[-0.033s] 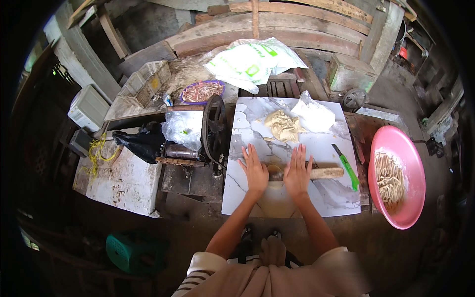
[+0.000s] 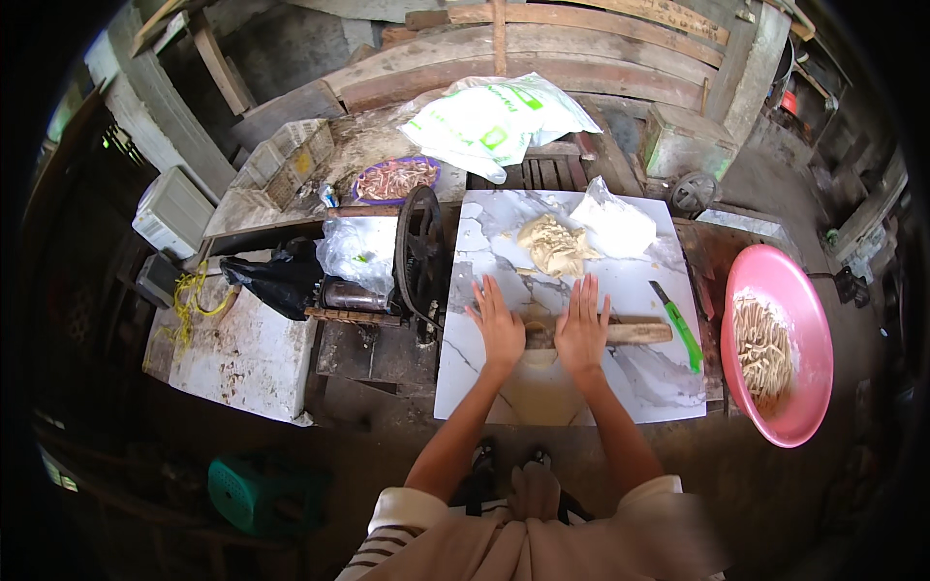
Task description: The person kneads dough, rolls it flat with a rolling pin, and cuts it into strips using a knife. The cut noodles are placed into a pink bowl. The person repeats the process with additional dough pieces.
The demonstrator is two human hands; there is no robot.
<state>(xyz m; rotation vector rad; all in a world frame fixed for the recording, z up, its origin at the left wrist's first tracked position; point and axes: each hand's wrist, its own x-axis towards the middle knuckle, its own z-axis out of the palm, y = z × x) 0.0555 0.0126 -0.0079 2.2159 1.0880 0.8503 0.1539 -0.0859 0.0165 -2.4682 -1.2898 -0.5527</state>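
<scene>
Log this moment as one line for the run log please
left hand flat on rolling pin | right hand flat on pin | dough sheet under pin | marble board | green knife right

A brown wooden rolling pin (image 2: 620, 334) lies sideways across the white bench (image 2: 668, 387). Under it is a flat, pale sheet of dough (image 2: 542, 387), spread thin toward the near edge.

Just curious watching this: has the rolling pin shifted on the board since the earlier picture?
No. The rolling pin lies in the same place, its right end just short of the green knife, with both hands flat on it.
</scene>
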